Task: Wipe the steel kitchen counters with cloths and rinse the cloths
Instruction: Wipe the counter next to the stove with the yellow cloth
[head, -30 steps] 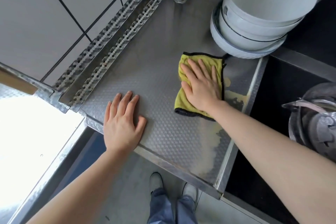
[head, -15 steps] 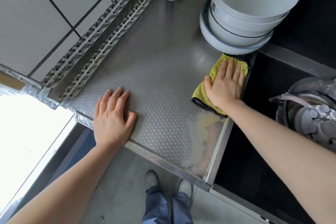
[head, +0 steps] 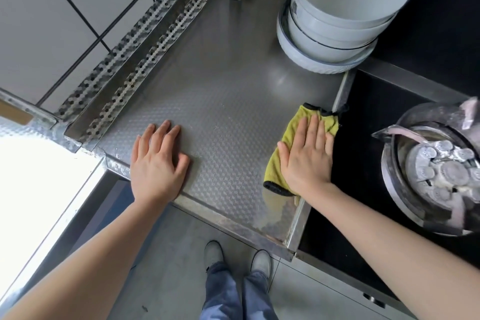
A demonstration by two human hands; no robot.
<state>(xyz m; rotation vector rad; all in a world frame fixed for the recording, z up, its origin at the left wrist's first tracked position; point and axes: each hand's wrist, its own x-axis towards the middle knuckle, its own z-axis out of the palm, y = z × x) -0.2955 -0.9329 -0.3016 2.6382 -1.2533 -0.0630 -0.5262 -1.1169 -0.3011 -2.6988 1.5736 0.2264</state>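
- Since half a second ago, the right hand [head: 307,157] has slid the yellow cloth [head: 281,161] away from the bowls and down along the right edge of the steel counter [head: 228,101]; the left hand [head: 155,163] has stayed where it was
- Right hand lies flat on the cloth with fingers straight and close together, pressing it down; the little-finger side hangs past the counter's edge over the dark sink [head: 363,153]
- Cloth sits at the right edge of the counter, mostly under the hand; its black-trimmed far corner pokes over the rim
- Left hand rests flat on the bumpy steel near the front edge, fingers straight and a bit spread; it holds nothing
- A yellowish smear [head: 275,213] shows on the counter just in front of the cloth, near the front right corner
- A stack of white bowls [head: 337,21] stands at the back right of the counter, well apart from the cloth
- A metal bowl [head: 431,176] with grey lumps sits in the sink on the right
- White wall tiles [head: 52,21] run along the back left
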